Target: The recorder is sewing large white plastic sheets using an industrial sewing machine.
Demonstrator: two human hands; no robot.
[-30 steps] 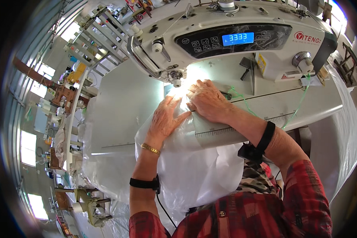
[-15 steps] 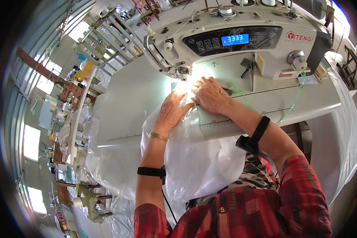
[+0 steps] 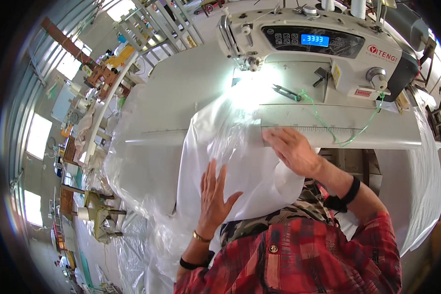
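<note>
Both bare hands have been drawn back from the glare under the needle of the white sewing machine (image 3: pixel 345 59) to the front of the smooth grey table (image 3: pixel 171 98). The translucent white plastic sheet (image 3: pixel 250 179) is left draped from the lit needle area over the table's front edge onto the lap, so it is no longer steadied near the needle; whether it is clamped there is hidden by glare. The left hand (image 3: pixel 213 198) is held over the sheet, fingers spread and thumb apart, with contact uncertain. The right hand (image 3: pixel 294 152) is placed at the sheet's right side, fingers bent and close together; whether anything is pinched cannot be told. The black thread snips (image 3: pixel 290 94) are now fully uncovered.
</note>
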